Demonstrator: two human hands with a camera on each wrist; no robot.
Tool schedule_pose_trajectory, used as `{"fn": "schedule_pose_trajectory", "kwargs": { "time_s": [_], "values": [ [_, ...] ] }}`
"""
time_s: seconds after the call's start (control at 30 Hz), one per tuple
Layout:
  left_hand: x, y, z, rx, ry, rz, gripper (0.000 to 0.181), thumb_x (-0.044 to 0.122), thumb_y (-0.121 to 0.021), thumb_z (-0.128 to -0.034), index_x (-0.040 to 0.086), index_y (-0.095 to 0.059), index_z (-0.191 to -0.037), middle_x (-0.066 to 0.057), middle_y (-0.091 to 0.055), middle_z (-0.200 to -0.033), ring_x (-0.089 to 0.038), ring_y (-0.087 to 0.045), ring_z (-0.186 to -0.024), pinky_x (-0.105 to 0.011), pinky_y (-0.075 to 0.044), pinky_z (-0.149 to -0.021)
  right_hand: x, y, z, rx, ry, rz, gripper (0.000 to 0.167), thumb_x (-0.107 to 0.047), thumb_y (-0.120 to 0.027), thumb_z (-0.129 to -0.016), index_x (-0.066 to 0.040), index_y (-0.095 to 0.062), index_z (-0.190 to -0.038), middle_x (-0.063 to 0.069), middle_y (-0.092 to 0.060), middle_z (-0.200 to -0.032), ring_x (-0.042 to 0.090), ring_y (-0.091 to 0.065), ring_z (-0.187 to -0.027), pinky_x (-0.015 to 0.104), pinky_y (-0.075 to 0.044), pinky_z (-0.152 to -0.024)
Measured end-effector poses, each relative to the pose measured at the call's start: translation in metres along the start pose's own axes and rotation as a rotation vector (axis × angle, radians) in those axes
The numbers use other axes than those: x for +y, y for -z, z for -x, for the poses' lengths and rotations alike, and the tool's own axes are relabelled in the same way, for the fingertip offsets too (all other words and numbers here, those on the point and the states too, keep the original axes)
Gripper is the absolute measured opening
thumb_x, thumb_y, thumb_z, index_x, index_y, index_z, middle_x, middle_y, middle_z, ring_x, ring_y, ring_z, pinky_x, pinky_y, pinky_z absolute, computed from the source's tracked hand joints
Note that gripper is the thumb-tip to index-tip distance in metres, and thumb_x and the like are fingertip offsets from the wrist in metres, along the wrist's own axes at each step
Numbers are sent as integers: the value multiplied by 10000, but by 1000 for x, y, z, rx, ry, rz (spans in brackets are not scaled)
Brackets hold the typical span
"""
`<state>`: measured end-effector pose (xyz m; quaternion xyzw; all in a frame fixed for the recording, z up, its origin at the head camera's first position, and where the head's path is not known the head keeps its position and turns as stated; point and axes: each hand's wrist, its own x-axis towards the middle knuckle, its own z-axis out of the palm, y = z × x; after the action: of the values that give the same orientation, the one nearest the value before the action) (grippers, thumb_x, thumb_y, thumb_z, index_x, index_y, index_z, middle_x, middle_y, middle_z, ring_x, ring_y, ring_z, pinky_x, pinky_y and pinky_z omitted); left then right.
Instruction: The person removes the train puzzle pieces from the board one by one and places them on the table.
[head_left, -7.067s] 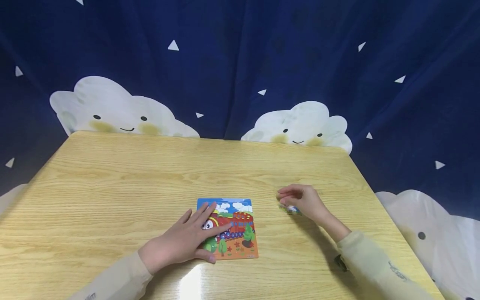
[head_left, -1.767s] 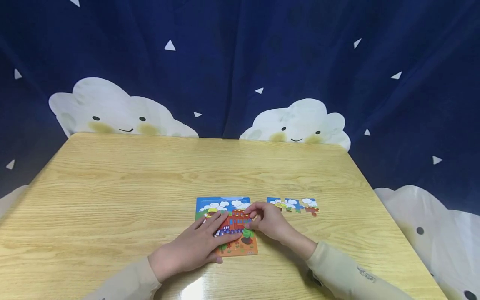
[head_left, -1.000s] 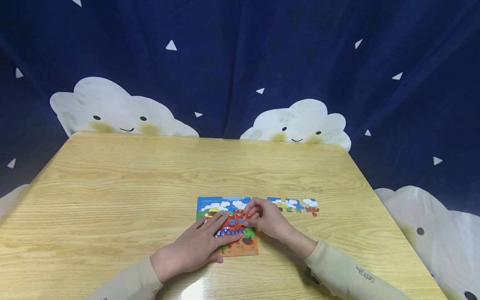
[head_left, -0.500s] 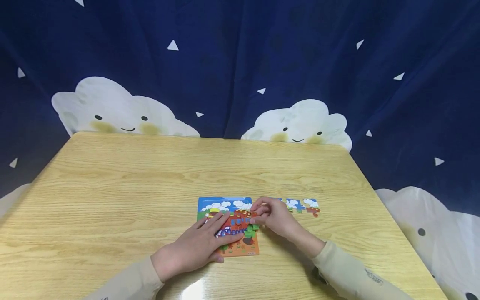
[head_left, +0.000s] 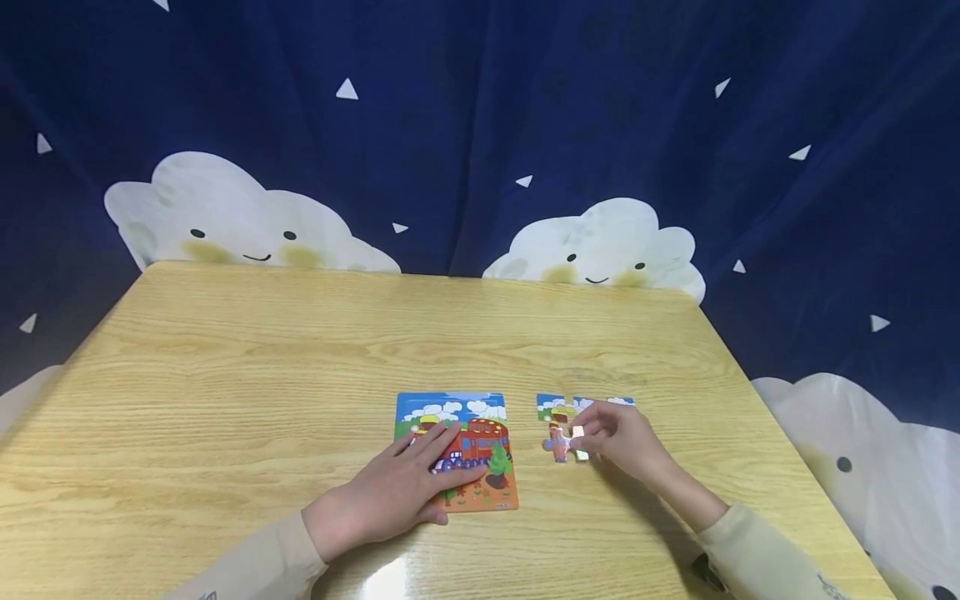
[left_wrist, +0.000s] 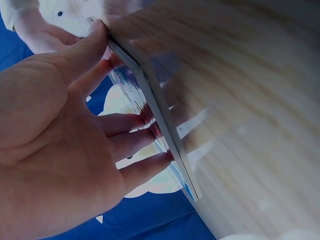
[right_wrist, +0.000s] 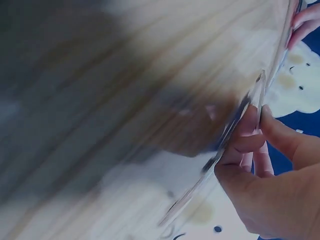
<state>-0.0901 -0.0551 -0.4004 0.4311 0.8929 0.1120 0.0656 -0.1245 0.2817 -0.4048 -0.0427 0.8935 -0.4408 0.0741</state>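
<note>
In the head view a square train jigsaw puzzle (head_left: 487, 442) lies on the table, printed with a red train, trees and clouds. My left hand (head_left: 397, 483) rests on its left part with spread, fairly straight fingers, hiding some of the train. From the left wrist view, the fingertips touch the face of the puzzle board (left_wrist: 150, 95) and the thumb is at its edge. To the right, my right hand (head_left: 618, 437) pinches a glossy puzzle piece (head_left: 557, 446) between thumb and fingers. The right wrist view shows this thin piece (right_wrist: 262, 92) tilted, near the table surface.
Just above the held piece, several sky-and-cloud puzzle pieces (head_left: 551, 402) lie in a row, partly hidden by my right hand. The wooden table (head_left: 300, 350) ends at a dark blue curtain (head_left: 450, 125) with clouds printed on it.
Several pieces were set out in a row right of the board. My right hand has since picked a piece at the board's right side and carried it right, below the row. The left hand stays.
</note>
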Motion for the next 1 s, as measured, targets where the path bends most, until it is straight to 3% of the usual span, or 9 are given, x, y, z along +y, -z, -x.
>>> {"fn": "schedule_pose_trajectory", "kwargs": {
  "time_s": [0.33,0.57,1.0],
  "values": [
    [0,1,-1,-15,2,15,616,419,-620,-916,347,-422,-1495,-233,-234,-1574,-378,-244,-1441,-563,-302,-1092,24,34,17,83,-122,114,236,-90,-795,-809,24,-680,-982,39,-662,-774,148,-576,-638,255,-476,-526],
    [0,1,-2,-12,-5,19,606,428,-613,-916,337,-437,-1489,-228,-261,-1565,-380,-242,-1442,-577,-316,-1076,35,58,24,56,-187,136,301,-129,-794,-820,52,-646,-1010,35,-657,-789,174,-591,-653,277,-486,-545],
    [0,3,1,-16,6,19,613,434,-612,-909,335,-439,-1488,-228,-257,-1567,-375,-248,-1441,-571,-322,-1075,44,68,19,52,-148,199,310,-106,-810,-792,67,-648,-991,39,-646,-799,128,-580,-672,255,-485,-564]
  ]
}}
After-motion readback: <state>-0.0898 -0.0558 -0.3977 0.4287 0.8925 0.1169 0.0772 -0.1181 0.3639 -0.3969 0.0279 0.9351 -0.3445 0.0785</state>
